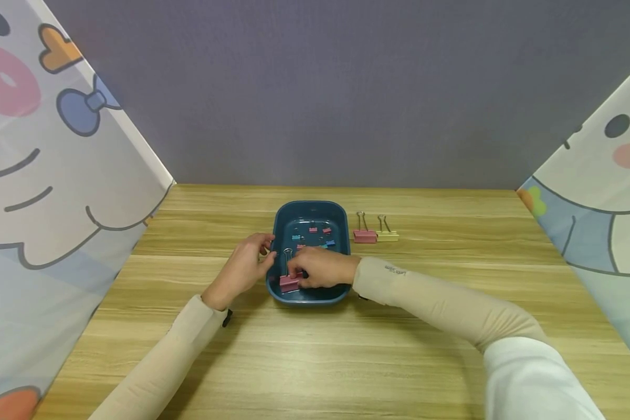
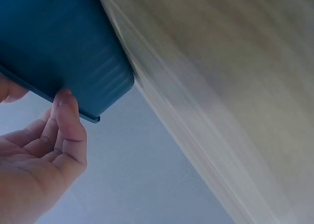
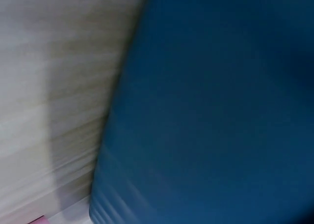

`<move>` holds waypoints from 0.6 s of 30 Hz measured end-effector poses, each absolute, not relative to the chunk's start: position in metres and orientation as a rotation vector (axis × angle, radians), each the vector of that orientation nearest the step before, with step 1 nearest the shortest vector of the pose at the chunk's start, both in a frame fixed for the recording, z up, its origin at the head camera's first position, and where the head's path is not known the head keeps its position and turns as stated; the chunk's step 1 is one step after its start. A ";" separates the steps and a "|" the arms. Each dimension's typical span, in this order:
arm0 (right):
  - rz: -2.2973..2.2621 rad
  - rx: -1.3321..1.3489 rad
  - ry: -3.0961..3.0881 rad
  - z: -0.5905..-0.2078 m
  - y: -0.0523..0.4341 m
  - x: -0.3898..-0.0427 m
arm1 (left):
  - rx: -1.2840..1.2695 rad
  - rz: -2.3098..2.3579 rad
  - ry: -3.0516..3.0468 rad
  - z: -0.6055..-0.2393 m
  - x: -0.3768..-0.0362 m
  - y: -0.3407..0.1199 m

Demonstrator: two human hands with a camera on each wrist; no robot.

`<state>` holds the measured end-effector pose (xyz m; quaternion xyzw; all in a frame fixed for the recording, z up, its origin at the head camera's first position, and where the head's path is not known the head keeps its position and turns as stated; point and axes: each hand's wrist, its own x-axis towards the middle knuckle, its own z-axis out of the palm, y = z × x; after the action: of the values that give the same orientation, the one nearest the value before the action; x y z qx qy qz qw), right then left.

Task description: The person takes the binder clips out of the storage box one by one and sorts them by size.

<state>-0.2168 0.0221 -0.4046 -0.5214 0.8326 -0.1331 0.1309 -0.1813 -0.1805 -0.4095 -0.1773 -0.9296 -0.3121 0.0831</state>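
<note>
While gripping a pink binder clip [image 1: 289, 282]: right hand [image 1: 322, 267] inside blue tray [image 1: 310, 211].

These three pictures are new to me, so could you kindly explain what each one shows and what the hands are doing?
No machine here: a person works with two bare hands. The large picture comes from a camera on the person's head, looking down at a wooden table. The other two come from cameras on the wrists, so they are close and blurred.

On the table stands a blue tray with several small binder clips in it. The left hand holds the tray's rim; the left wrist view shows its fingers at the edge. The right hand reaches into the tray and grips a pink clip. Beside the tray lie a second pink clip and a yellow clip.
</note>
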 end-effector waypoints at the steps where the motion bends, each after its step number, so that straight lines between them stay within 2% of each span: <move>1: -0.383 -1.515 2.417 -0.405 0.022 -0.217 | -0.526 -0.932 -2.778 -0.409 -0.181 -0.180; 18: -0.437 -1.461 2.482 -0.395 0.033 -0.213 | -0.523 -0.936 -2.769 -0.407 -0.180 -0.179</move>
<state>-0.2134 0.0332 -0.3953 -0.4982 0.8465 -0.1492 0.1138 -0.1803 -0.1792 -0.4072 -0.1756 -0.9290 -0.3141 0.0860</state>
